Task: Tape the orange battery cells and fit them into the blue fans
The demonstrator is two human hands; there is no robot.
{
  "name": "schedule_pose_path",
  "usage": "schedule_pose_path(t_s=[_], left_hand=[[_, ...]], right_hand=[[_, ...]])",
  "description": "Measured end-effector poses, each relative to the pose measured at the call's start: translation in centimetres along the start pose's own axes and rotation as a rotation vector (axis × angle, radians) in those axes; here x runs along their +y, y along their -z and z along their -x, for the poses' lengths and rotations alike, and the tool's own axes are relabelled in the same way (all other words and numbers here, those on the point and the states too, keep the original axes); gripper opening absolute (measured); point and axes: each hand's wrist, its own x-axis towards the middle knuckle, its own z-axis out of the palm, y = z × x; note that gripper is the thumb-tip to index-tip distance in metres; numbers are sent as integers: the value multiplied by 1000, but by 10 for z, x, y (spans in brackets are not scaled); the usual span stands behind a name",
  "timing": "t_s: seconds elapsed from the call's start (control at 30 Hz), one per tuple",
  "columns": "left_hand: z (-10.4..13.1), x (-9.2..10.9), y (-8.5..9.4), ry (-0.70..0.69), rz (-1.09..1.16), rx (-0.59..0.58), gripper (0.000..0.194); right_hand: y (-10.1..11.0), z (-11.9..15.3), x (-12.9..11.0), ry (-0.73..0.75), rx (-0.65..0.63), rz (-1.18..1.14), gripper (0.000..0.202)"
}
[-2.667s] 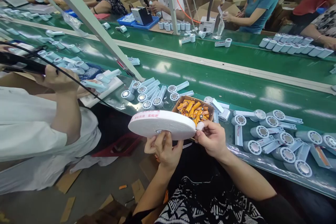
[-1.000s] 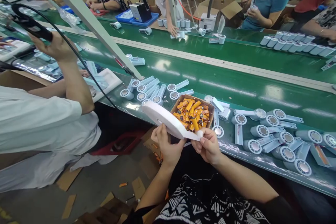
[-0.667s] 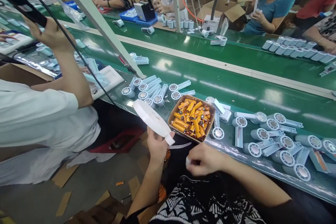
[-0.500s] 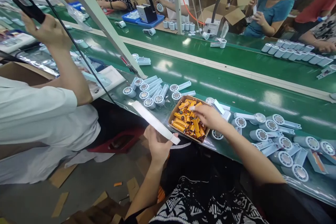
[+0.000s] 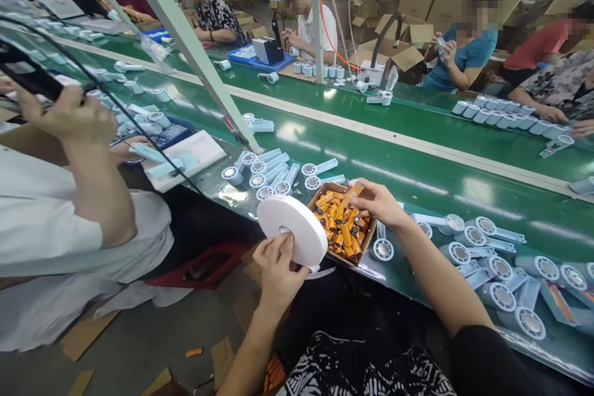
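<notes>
My left hand [image 5: 279,269] grips a wide white roll of tape [image 5: 301,223], fingers at its core hole and thumb by its lower edge. The roll's flat side faces me, and a loose strip hangs beneath it. Just right of the roll, a small cardboard box [image 5: 370,240] is heaped with orange-wrapped cylindrical batteries [image 5: 344,232]. Above the box's far side, my right hand [image 5: 381,204] is closed on one orange battery [image 5: 355,190] between thumb and fingers.
Light-blue handheld fan bodies [image 5: 283,188] lie left of the box, and several more [image 5: 501,267] spread along the bench to the right. A slanted metal post [image 5: 199,68] rises at left. Beside me a co-worker's hand [image 5: 74,114] holds a black tool. A green conveyor [image 5: 417,154] runs behind.
My left hand has turned the tape roll from edge-on to flat side towards me. My right hand has lifted an orange battery from the heap. The co-worker's raised hand has moved lower.
</notes>
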Motion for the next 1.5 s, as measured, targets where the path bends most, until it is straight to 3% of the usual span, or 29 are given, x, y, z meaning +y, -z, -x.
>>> schedule_pose_path(t_s=[0.1, 0.27, 0.33, 0.43, 0.57, 0.63, 0.77, 0.8, 0.83, 0.9, 0.97, 1.03, 1.07, 1.1, 1.17, 1.23, 1.27, 1.33, 1.43, 1.5], left_hand=[[-9, 1, 5, -137, -73, -7, 52], [-21, 8, 8, -277, -104, -62, 48], [-23, 12, 8, -300, -116, -85, 51], [-29, 15, 11, -354, -148, -127, 59], [-41, 14, 19, -447, -166, -181, 61], [-42, 18, 20, -463, -145, -189, 57], [-27, 45, 13, -425, -57, -185, 49], [-21, 53, 11, -426, -18, -190, 48], [-16, 60, 9, -436, 28, -205, 49], [-13, 67, 7, -488, 130, -272, 50], [-19, 56, 6, -522, 181, -370, 55], [-36, 25, 3, -529, 149, -477, 64], [-47, 5, 1, -530, 118, -530, 71], [-60, -16, -2, -536, 94, -580, 77], [-87, -48, -9, -560, 112, -650, 83], [-114, -54, -18, -542, 197, -662, 66], [-126, -44, -25, -523, 240, -664, 51], [-146, 2, -45, -511, 292, -725, 30], [-164, 111, -93, -637, 233, -969, 36], [-166, 185, -132, -674, 91, -1022, 37]], right_hand=[[-6, 29, -26, -38, -52, 14, 38], [-10, 54, -56, -30, 58, 331, 71], [-8, 57, -62, 29, 76, 431, 60], [0, 57, -71, 120, 36, 544, 24], [4, 64, -64, 35, 65, 515, 24], [-8, 77, -45, -51, 201, 288, 20], [-52, 110, 8, -61, 803, -332, 38], [-58, 114, 15, -53, 904, -424, 40], [-58, 117, 17, -42, 963, -470, 41], [-36, 117, 4, 35, 1020, -457, 41], [8, 121, -21, 224, 1133, -352, 42], [51, 140, -41, 419, 1333, -199, 48], [65, 157, -45, 449, 1397, -145, 53], [72, 178, -44, 443, 1442, -114, 58], [64, 227, -27, 345, 1487, -121, 65], [41, 274, -2, 229, 1524, -171, 65], [30, 292, 10, 191, 1552, -195, 64], [16, 317, 28, 169, 1612, -230, 64], [19, 324, 36, 191, 1628, -255, 63], [28, 317, 34, 192, 1580, -273, 63]])
